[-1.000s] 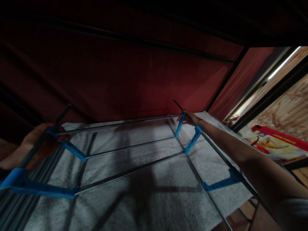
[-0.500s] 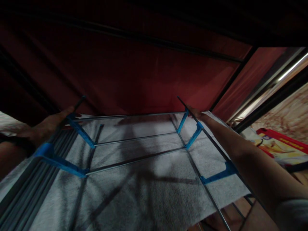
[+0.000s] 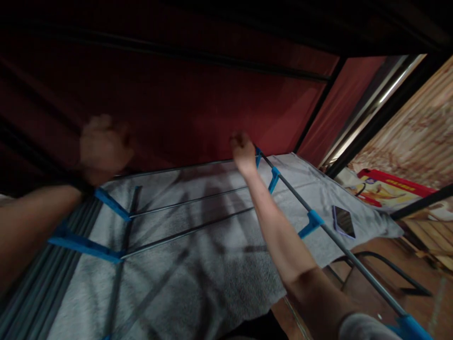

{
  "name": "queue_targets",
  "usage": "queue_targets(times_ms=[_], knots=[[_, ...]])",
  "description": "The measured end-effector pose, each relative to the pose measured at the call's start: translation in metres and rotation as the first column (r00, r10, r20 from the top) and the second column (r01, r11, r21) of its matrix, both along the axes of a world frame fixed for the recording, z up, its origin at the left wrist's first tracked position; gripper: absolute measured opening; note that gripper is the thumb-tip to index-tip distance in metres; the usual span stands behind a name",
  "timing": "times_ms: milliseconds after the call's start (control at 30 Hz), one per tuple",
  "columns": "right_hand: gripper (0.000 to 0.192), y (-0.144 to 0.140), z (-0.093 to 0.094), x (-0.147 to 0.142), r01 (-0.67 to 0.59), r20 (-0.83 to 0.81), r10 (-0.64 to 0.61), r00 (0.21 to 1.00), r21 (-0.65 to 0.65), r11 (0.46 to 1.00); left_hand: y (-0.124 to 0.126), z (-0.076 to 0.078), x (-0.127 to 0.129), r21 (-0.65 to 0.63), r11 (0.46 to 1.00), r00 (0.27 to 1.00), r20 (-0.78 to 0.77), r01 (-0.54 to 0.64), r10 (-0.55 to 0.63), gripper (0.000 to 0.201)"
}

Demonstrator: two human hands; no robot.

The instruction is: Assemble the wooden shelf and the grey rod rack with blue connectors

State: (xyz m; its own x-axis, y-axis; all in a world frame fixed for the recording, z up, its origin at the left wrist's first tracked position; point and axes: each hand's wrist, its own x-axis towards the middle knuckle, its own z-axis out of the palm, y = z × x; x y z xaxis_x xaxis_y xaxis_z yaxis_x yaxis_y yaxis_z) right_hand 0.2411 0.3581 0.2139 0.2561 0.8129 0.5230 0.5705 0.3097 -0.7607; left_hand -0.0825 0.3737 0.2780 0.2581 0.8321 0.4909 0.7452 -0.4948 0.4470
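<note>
A metal rack with grey rods (image 3: 191, 200) and blue plastic joints (image 3: 274, 179) lies over a grey cloth (image 3: 212, 274). My right hand (image 3: 243, 150) is curled into a fist at the far end of the rack's right rail (image 3: 318, 222), next to the last blue joint. My left hand (image 3: 102, 146) is blurred, with fingers curled. It hovers above the far left corner of the rack, over a blue joint (image 3: 111, 204). Whether it holds anything is not visible.
A dark red fabric wall (image 3: 198, 108) with black poles closes the back. A phone (image 3: 342, 221) lies on the cloth's right edge. A red box (image 3: 392, 191) sits on the wooden floor at right. Several grey rods (image 3: 38, 288) lie bundled at left.
Both hands have risen and closed into fists; the right hand moved left to the rail's far end. The view swung right, bringing the phone into sight.
</note>
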Motion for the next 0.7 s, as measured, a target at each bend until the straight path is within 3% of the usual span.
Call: queue_targets(times_ms=[67,133,200,300,400,500,600,700], knots=[[0.041,-0.037,-0.043,-0.035,-0.031,0.078,0.041,0.996,-0.126,0.991,0.0,-0.015,0.023,0.14,0.986,0.958,-0.281,0.094,-0.051,0.027],[0.044,-0.07,-0.089,-0.051,-0.045,0.107,0.076,0.991,-0.266,0.963,-0.004,-0.039,0.053,0.137,0.952,0.862,-0.474,0.272,-0.178,0.023],[0.044,-0.093,-0.13,-0.046,0.013,0.064,0.009,0.998,-0.338,0.941,-0.014,-0.069,0.085,0.07,0.916,0.778,-0.556,0.394,-0.293,0.022],[0.046,-0.112,-0.173,-0.013,0.081,-0.001,-0.089,0.996,-0.41,0.908,-0.037,-0.125,0.127,0.001,0.932,0.811,-0.492,0.362,-0.315,0.025],[0.046,-0.121,-0.196,0.03,0.135,-0.03,-0.159,0.987,-0.397,0.908,-0.067,-0.187,0.155,-0.084,0.982,0.945,-0.269,0.172,-0.188,0.027],[0.046,-0.12,-0.211,0.064,0.25,0.084,-0.236,0.968,-0.378,0.891,-0.094,-0.239,0.166,-0.202,0.975,0.972,-0.192,0.094,-0.134,0.029],[0.047,-0.104,-0.22,0.083,0.292,0.146,-0.255,0.956,-0.366,0.884,-0.109,-0.27,0.16,-0.266,0.961,0.961,-0.239,0.071,-0.137,0.034],[0.051,-0.079,-0.226,0.083,0.318,0.185,-0.265,0.946,-0.393,0.863,-0.113,-0.28,0.143,-0.36,0.932,0.944,-0.293,0.035,-0.149,0.04]])
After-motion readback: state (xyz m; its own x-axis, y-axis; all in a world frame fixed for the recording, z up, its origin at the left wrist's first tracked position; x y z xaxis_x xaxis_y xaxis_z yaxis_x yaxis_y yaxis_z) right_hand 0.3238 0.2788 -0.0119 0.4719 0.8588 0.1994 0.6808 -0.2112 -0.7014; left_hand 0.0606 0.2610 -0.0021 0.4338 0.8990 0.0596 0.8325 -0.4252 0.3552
